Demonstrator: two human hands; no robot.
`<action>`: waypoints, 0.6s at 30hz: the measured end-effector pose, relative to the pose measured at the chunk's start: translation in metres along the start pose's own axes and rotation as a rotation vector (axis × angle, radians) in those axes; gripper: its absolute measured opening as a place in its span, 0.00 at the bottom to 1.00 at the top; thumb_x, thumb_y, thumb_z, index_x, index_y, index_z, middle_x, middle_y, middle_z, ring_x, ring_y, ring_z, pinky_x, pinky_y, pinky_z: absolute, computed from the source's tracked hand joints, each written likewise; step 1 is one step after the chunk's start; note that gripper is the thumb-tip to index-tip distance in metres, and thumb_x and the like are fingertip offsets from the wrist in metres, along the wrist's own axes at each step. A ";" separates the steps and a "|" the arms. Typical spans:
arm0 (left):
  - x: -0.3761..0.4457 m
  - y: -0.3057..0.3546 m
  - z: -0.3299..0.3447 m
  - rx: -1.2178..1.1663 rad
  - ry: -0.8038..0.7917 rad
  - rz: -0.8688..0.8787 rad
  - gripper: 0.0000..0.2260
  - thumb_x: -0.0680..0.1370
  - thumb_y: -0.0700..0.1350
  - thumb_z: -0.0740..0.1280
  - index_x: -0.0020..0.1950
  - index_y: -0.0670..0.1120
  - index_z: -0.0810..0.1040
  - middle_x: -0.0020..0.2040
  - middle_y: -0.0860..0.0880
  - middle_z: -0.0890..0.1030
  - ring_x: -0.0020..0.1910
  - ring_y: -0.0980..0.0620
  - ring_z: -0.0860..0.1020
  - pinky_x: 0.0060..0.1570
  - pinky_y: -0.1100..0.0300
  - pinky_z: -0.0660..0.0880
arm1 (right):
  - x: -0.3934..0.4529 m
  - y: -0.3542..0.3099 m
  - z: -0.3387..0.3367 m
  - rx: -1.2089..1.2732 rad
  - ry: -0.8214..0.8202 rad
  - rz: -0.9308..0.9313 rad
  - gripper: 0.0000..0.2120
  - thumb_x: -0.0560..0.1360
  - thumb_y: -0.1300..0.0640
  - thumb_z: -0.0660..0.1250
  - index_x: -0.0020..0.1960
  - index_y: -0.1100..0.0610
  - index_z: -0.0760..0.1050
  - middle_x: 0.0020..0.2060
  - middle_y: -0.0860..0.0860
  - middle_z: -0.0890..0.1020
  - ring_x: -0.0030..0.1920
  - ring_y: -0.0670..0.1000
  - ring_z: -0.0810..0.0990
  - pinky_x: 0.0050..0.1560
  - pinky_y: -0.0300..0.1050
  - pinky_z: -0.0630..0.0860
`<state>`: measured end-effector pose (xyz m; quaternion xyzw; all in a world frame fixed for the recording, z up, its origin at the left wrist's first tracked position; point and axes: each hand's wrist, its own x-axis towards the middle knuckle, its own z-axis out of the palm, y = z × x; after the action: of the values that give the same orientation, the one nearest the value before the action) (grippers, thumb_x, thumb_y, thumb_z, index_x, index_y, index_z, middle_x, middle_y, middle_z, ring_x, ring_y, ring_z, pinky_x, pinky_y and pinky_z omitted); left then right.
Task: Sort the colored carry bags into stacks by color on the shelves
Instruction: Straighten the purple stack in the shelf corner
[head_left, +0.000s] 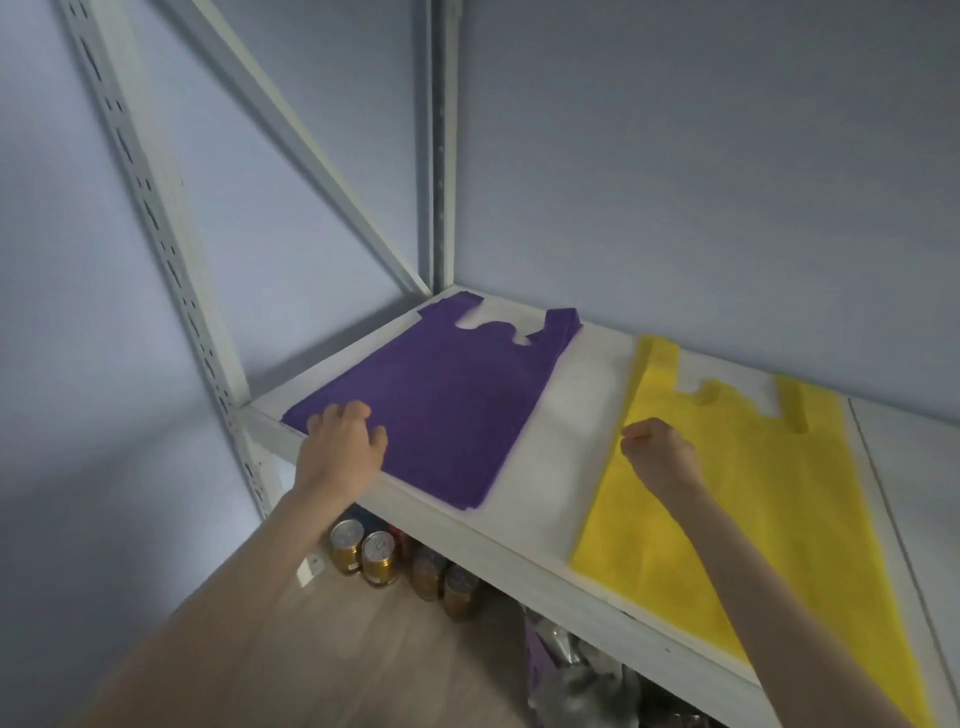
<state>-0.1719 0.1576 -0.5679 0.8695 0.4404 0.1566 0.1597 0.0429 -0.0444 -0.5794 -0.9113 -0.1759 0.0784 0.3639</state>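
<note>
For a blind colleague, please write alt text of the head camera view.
On a white shelf lie a purple bag stack and, apart to its right, a yellow bag stack. The left hand rests on the purple one; the right hand hovers curled over the yellow.

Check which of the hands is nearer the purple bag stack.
Left. The left hand rests on the near-left corner of the purple bag stack; the right hand is over the yellow bag stack, apart from the purple.
</note>
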 end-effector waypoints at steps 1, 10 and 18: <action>0.016 -0.007 -0.004 0.015 -0.009 -0.031 0.18 0.81 0.47 0.58 0.69 0.41 0.68 0.67 0.42 0.71 0.67 0.42 0.67 0.63 0.52 0.70 | 0.009 -0.012 0.009 0.003 -0.006 0.022 0.14 0.76 0.65 0.58 0.59 0.64 0.75 0.58 0.60 0.79 0.58 0.60 0.76 0.48 0.45 0.70; 0.117 -0.033 -0.007 0.098 -0.410 -0.186 0.24 0.80 0.54 0.57 0.70 0.39 0.62 0.67 0.40 0.68 0.67 0.42 0.67 0.65 0.52 0.67 | 0.095 -0.089 0.043 0.144 -0.008 0.319 0.15 0.77 0.61 0.57 0.32 0.53 0.65 0.36 0.54 0.72 0.40 0.55 0.72 0.40 0.41 0.67; 0.135 -0.036 0.001 0.126 -0.508 -0.089 0.24 0.79 0.45 0.60 0.72 0.39 0.57 0.69 0.40 0.66 0.69 0.43 0.65 0.68 0.52 0.66 | 0.109 -0.090 0.038 0.243 -0.028 0.352 0.13 0.77 0.62 0.59 0.34 0.57 0.67 0.33 0.54 0.71 0.30 0.49 0.68 0.32 0.39 0.65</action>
<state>-0.1215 0.2875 -0.5662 0.8689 0.4330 -0.1018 0.2172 0.1098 0.0815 -0.5464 -0.8762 -0.0082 0.1743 0.4492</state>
